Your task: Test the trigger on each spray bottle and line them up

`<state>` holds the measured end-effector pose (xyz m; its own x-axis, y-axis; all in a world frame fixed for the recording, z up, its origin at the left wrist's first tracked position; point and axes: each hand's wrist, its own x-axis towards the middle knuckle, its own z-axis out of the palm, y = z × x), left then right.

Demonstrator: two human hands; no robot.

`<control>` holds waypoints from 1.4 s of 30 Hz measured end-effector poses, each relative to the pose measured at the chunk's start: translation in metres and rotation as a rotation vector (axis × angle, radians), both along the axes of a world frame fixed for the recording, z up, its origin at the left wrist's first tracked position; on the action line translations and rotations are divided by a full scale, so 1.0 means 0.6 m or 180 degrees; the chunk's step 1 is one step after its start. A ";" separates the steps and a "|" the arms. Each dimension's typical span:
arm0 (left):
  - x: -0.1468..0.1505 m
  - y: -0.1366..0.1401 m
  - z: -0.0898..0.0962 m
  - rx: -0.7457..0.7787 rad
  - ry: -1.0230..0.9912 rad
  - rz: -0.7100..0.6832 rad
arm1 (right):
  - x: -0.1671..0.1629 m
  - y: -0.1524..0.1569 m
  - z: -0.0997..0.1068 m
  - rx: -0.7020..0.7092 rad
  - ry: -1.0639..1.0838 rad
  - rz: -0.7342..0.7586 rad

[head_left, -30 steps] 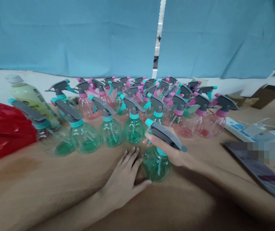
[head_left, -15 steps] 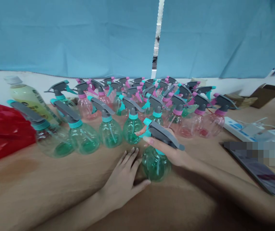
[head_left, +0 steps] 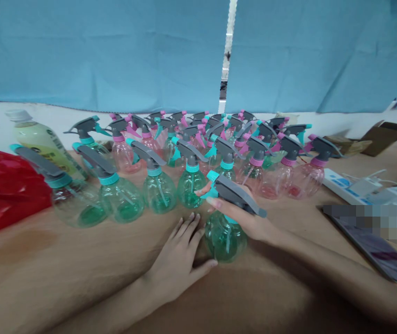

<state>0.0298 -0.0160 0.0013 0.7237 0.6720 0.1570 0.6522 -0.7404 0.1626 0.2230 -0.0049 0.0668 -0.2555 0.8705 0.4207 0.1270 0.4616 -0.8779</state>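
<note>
My right hand (head_left: 243, 218) is wrapped round the neck and trigger of a green spray bottle (head_left: 226, 241), which stands upright on the wooden table (head_left: 115, 269). The bottle has a grey head, a teal nozzle and a thin tube inside. Flat on the table, fingers stretched, my left hand (head_left: 181, 255) lies just left of this bottle; its thumb is by the bottle's base. Behind the hands stands a row of like bottles, among them a green spray bottle (head_left: 160, 192) and a pink spray bottle (head_left: 270, 183).
More pink and green bottles crowd the back. At left are a red plastic bag (head_left: 10, 190) and a white-capped bottle (head_left: 41, 139). On the right lie a power strip (head_left: 341, 185), a dark tablet-like device (head_left: 368, 246) and an open cardboard box (head_left: 386, 139). A blue cloth (head_left: 115, 55) hangs behind.
</note>
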 end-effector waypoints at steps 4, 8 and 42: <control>0.001 -0.001 0.002 0.0002 -0.0057 -0.0001 | 0.001 0.001 0.001 0.0028 -0.0008 0.0005; 0.001 -0.001 0.003 -0.0008 0.0036 0.0024 | 0.002 -0.001 0.002 0.0008 -0.0007 0.0022; 0.002 -0.007 -0.002 -0.0069 -0.0353 0.0083 | -0.011 -0.007 0.006 0.0037 -0.0013 -0.0100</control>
